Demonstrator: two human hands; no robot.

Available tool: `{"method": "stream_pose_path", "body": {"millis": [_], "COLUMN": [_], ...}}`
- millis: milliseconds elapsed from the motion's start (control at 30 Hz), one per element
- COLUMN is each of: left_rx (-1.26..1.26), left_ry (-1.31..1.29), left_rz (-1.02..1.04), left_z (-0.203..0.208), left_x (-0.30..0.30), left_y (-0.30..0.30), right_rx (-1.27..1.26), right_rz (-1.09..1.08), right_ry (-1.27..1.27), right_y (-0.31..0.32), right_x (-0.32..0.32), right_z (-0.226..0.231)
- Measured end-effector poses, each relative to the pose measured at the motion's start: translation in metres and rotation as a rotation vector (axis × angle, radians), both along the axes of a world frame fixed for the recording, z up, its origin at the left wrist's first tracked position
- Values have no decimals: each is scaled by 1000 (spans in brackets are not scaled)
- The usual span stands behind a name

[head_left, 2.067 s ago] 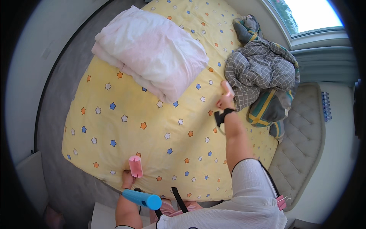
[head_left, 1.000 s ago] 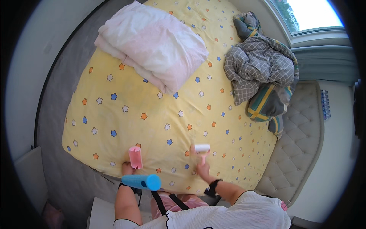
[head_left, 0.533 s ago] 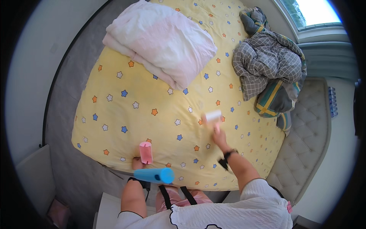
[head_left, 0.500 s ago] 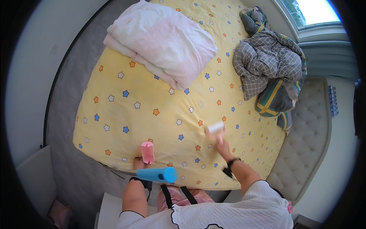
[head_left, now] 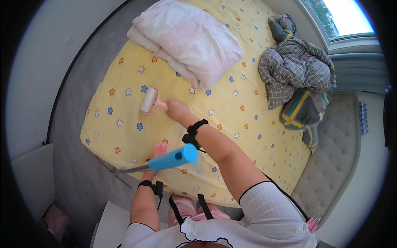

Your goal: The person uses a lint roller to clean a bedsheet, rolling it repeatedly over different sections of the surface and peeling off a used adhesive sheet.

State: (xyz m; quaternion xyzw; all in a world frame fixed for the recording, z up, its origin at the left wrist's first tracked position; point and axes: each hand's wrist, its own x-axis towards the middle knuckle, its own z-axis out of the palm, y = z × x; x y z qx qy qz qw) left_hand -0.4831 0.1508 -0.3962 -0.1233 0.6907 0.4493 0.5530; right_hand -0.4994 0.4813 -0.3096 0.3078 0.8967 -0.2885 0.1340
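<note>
Right hand closed around the handle of a lint roller over a yellow bed.
The right hand [head_left: 178, 110] has its fingers wrapped around the pink handle of the lint roller [head_left: 149, 100], whose white roll is over the star-patterned sheet [head_left: 186, 136], just beside a blue star. The left hand [head_left: 149, 175] is mostly hidden behind a pole with a blue handle [head_left: 169, 160], so its grip cannot be told; a pink case [head_left: 161, 149] shows just beyond that handle. Farther out lie a folded pink-and-white quilt [head_left: 190, 41] and, near the padded headboard [head_left: 331, 144], a crumpled gray checked quilt [head_left: 293, 68].
</note>
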Motion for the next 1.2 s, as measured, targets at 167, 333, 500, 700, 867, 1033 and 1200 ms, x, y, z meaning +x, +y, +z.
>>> {"method": "stream_pose_path", "body": {"millis": [167, 333, 500, 700, 867, 1033, 1200], "left_rx": [-10, -12, 18, 122, -145, -97, -13], "left_ry": [-74, -92, 19, 512, 177, -177, -152], "left_rz": [46, -38, 19, 68, -169, 19, 37], "left_z": [21, 9, -6, -22, 29, 42, 25], "left_x": [-4, 3, 11, 36, 85, 114, 115], "left_y": [10, 1, -10, -21, -17, -39, -45], "right_rx": [-65, -40, -75, 12, -62, 17, 42], "right_rz": [-248, -391, -291, 52, -271, -383, -272], "right_ry": [-139, -586, -437, -62, -178, -608, -571], "right_y": [-21, -35, -51, -84, -78, -91, -96], "right_x": [194, 486, 398, 201, 412, 700, 654], "right_z": [-3, 59, 64, 7, 20, 87, 85]}}
